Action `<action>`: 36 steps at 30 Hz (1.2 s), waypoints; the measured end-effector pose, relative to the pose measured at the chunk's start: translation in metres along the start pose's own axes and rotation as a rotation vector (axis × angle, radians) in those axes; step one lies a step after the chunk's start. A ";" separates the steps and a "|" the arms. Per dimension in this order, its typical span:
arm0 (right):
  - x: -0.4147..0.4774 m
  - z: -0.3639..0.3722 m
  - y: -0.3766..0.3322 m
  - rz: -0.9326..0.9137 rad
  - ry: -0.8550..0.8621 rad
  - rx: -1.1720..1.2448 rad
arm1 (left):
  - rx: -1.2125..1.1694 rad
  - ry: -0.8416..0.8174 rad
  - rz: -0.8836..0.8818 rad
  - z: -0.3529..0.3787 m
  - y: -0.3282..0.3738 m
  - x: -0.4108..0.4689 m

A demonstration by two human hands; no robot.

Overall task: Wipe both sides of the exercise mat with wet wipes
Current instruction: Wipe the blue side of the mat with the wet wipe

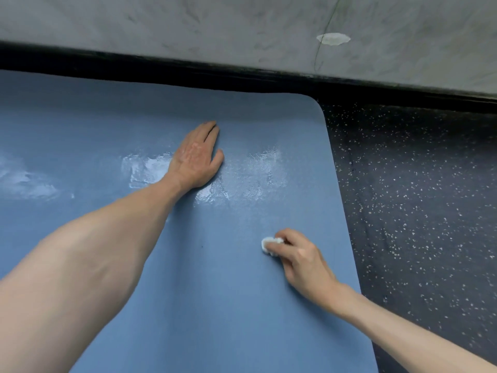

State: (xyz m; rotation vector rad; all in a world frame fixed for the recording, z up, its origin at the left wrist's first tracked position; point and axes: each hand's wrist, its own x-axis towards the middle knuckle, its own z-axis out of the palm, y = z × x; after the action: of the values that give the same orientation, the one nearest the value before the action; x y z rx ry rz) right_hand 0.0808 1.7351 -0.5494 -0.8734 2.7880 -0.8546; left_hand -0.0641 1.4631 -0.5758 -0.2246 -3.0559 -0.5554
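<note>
On the floor: I see the blue exercise mat (215,292) lying flat, its far edge close along a black skirting strip (161,68) and its rounded corner at upper right.
Mat surface: matte blue. I read shiny wet streaks (146,169) across its middle band, on both sides of the left hand (197,157) and again at the far left. The near part looks dry and even.
Wet wipe: I make out a small white wad (270,244) pressed onto the mat near its right edge, well apart from the left hand.
Floor: dark, speckled with pale flecks (416,211), showing to the right of the mat.
Wall: grey and mottled (215,28), with a pale oval patch (333,39) and a thin dark line running down through it.
Left hand: palm down and flat on the mat, fingers straight and close together, pointing toward the wall, thumb spread to the right. The bare forearm stretches across the mat.
Right hand: knuckles up (301,261), fingers (285,235) curled around the wet wipe and holding it against the mat. I see the wipe poking out to the left of the fingertips.
</note>
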 end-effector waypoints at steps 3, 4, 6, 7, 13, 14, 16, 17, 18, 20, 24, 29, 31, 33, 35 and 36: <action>0.014 -0.007 0.007 0.027 -0.022 -0.006 | 0.002 -0.006 0.003 0.000 0.003 -0.003; 0.025 -0.011 0.013 0.075 0.027 -0.020 | 0.004 -0.003 -0.002 0.001 0.004 -0.003; 0.029 -0.011 0.017 0.107 0.086 -0.031 | -0.014 0.002 -0.017 0.000 0.007 -0.006; 0.020 -0.008 0.011 0.094 0.074 -0.037 | -0.030 0.013 -0.020 0.000 0.008 -0.009; -0.048 -0.002 -0.011 -0.001 -0.065 0.015 | -0.077 -0.004 0.166 0.012 0.020 -0.055; -0.043 -0.002 -0.008 0.021 -0.018 -0.003 | -0.071 -0.012 0.196 0.014 0.023 -0.063; -0.043 0.003 -0.009 0.070 0.041 -0.021 | -0.056 -0.013 0.221 0.015 0.024 -0.073; -0.053 0.006 -0.016 0.064 0.030 -0.026 | -0.050 -0.016 0.224 0.015 0.023 -0.075; -0.070 0.011 -0.025 0.044 -0.001 -0.029 | -0.045 -0.022 0.225 0.014 0.022 -0.076; -0.113 0.015 -0.042 -0.008 -0.149 -0.019 | -0.039 -0.037 0.232 0.014 0.021 -0.078; -0.125 0.006 -0.041 -0.013 -0.221 -0.062 | -0.022 -0.052 0.223 0.014 0.023 -0.080; -0.131 0.014 -0.052 0.073 -0.043 -0.003 | -0.014 -0.066 0.228 0.012 0.024 -0.078; -0.162 0.013 -0.067 0.030 -0.184 0.031 | -0.016 -0.068 0.241 0.014 0.024 -0.080; -0.174 0.009 -0.063 -0.107 -0.211 0.020 | -0.018 -0.065 0.233 0.015 0.024 -0.084; -0.158 0.007 -0.049 -0.116 -0.181 0.015 | -0.020 -0.062 0.222 0.016 0.025 -0.089; -0.145 0.006 -0.042 -0.060 -0.159 -0.036 | -0.017 -0.061 0.226 0.016 0.026 -0.091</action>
State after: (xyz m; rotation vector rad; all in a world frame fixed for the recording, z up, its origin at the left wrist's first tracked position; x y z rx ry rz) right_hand 0.2238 1.7838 -0.5423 -0.9892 2.6604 -0.7116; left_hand 0.0301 1.4799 -0.5863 -0.5893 -3.0263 -0.5701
